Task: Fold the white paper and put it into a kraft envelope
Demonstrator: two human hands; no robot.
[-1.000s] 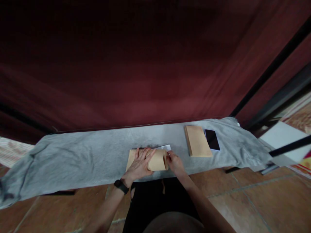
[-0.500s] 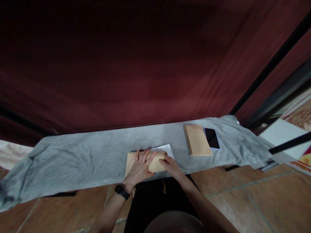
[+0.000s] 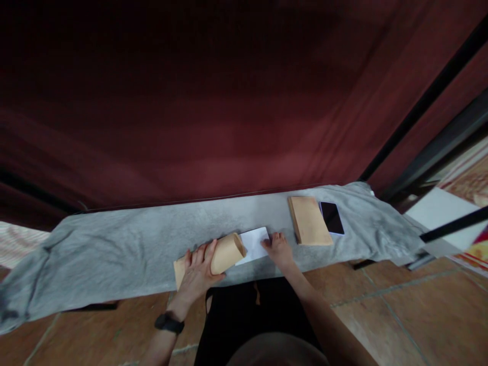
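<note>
While the grey cloth-covered bench (image 3: 114, 254) stretches across the view, the left hand (image 3: 198, 269) has its fingers curled over a tan kraft paper envelope (image 3: 224, 252), gripping it near its middle so the envelope bows into a loose tube with its open mouth facing right, lifted off the cloth at that end. Just beside that mouth lies a folded white sheet of paper (image 3: 253, 244), flat on the cloth and not inside the envelope. Over to the right, the right hand (image 3: 280, 249) rests palm down with fingers spread, fingertips touching the right edge of the white sheet, holding nothing. Judging by that, the envelope is opened and ready, while the sheet is not yet slid in, so the filling and closing look to be left. Further right sits a neat stack of tan envelopes (image 3: 308, 221), and just beside it a black smartphone (image 3: 332, 217), screen dark. Hard to say whether the held envelope already has anything inside, its interior is in shadow. The dark red curtain (image 3: 229, 101) behind swallows the back of the scene, and the objects at far right are cut off
</note>
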